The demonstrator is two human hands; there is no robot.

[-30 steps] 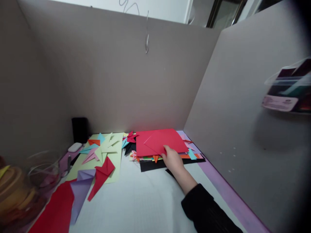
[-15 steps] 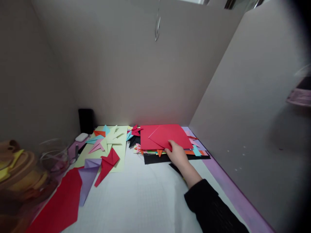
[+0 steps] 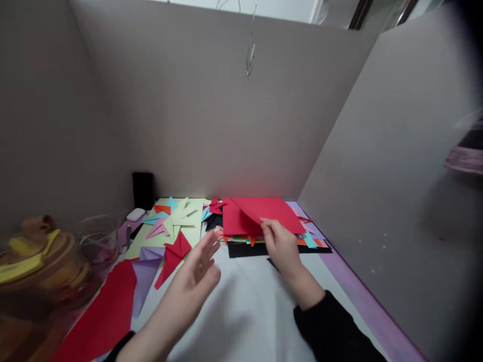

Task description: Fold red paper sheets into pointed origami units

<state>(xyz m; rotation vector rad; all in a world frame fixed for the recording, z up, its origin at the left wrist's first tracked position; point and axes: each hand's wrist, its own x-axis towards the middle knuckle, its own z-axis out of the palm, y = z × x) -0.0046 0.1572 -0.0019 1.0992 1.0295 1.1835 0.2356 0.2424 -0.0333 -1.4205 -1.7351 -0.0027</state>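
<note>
A red sheet of paper (image 3: 251, 215) has its near corner pinched and lifted by my right hand (image 3: 281, 246). More red paper (image 3: 281, 208) lies beneath it, on a stack with colourful folded pieces and black paper (image 3: 247, 250) at its front edge. My left hand (image 3: 198, 274) hovers over the white surface with its fingers apart and holds nothing. Just left of it are a red folded piece (image 3: 174, 255) and a purple folded piece (image 3: 145, 276).
Light green paper (image 3: 190, 229) bears several folded pieces at the back left. A black object (image 3: 143, 190) stands behind a white case (image 3: 136, 215). At the left are a clear cup (image 3: 98, 239), a brown container (image 3: 49, 261) and a large red paper (image 3: 101, 311). Grey panels surround the table.
My left hand has come into view from below. My right hand has raised the red sheet's corner, which lay flat before. The view has shifted slightly.
</note>
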